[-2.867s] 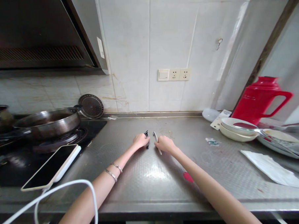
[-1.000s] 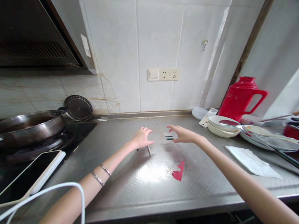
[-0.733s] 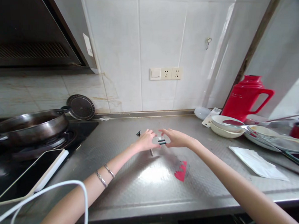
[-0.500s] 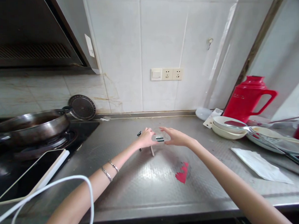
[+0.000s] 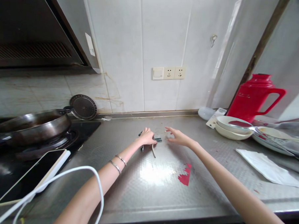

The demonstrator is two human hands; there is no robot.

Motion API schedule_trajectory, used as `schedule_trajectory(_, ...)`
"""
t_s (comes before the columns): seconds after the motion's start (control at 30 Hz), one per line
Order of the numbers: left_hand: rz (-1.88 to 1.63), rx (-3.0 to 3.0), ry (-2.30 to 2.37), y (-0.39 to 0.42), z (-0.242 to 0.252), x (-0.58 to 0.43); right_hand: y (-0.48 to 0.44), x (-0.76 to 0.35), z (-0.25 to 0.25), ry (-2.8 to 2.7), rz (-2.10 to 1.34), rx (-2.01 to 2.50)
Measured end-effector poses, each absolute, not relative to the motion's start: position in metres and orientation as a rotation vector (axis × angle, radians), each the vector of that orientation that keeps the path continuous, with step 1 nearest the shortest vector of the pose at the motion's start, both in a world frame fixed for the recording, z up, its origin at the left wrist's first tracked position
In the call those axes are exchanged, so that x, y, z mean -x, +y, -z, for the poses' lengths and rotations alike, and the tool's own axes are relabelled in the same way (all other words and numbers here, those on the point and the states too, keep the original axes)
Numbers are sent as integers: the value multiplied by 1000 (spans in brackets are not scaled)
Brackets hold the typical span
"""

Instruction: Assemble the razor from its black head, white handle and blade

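My left hand (image 5: 147, 138), with bracelets at its wrist, is low over the middle of the steel counter, fingers curled down over something it mostly covers. Short dark bars (image 5: 158, 139) stick out beside its fingertips. A thin greyish-beige strip (image 5: 153, 151) comes out below the hand, and small dark pieces (image 5: 141, 148) show on its left side. What these parts belong to is hidden. To the right, apart from them, my right hand (image 5: 177, 137) hovers with its fingers spread and nothing in it.
A pan (image 5: 36, 127) sits on the stove at left, beside a phone (image 5: 31, 178) and a looping white cable (image 5: 98, 183). A red scrap (image 5: 185, 176) lies nearer me. At right are bowls (image 5: 232, 130), a red thermos (image 5: 253, 97) and a white tissue (image 5: 267, 168).
My hands have moved apart; the right one shifted right and its fingers opened. A clear, rounded thing that seemed to be between them no longer shows. The view has shifted slightly.
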State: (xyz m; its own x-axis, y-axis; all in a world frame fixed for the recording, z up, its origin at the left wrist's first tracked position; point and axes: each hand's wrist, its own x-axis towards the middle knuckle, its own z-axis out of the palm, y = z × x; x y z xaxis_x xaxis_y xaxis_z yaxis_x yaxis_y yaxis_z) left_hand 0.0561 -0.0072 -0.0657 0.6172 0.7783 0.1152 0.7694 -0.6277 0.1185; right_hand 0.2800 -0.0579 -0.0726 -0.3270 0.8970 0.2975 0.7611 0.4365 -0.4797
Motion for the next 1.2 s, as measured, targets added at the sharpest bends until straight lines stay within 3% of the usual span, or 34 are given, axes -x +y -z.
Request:
schedule_trajectory(0.47, -1024, -2181, 1448, 1, 77, 4, -39, -241, 78, -2254, -410, 1300)
schedule_trajectory(0.7, -1024, -2093, 1594, 12, 92, 18, -60, -213, 66, -2103, -140, 1677)
schedule_trajectory(1.2, -919, -2113, 1646, 5, 98, 14, -89, -160, 74, -2272, -174, 1879)
